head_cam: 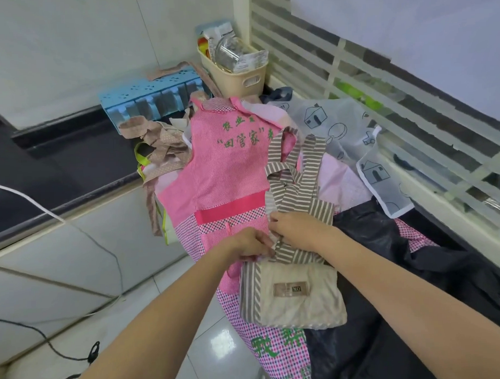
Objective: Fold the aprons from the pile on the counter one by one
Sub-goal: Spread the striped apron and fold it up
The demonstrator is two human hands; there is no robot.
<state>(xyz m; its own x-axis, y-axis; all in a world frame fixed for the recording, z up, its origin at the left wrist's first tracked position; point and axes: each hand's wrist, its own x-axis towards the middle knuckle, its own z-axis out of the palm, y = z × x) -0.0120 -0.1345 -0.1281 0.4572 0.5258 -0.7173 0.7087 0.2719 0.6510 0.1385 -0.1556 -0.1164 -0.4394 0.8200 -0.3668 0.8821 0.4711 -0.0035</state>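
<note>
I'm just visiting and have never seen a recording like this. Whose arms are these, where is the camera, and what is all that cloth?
There is no machine here: these are a person's two bare arms. The single picture comes from a wide-angle camera worn on their head, looking forward and down, so the arms reach in from the bottom.

On the counter lies a pile of aprons. The big one in the middle is a pink apron with green writing. To the right are a pale apron printed with little houses and a black one. At the back stands a beige basket and a blue rack.

Nearest is a cream apron, folded small, with striped straps. The left hand and the right hand both pinch it where the straps meet the fold.
</note>
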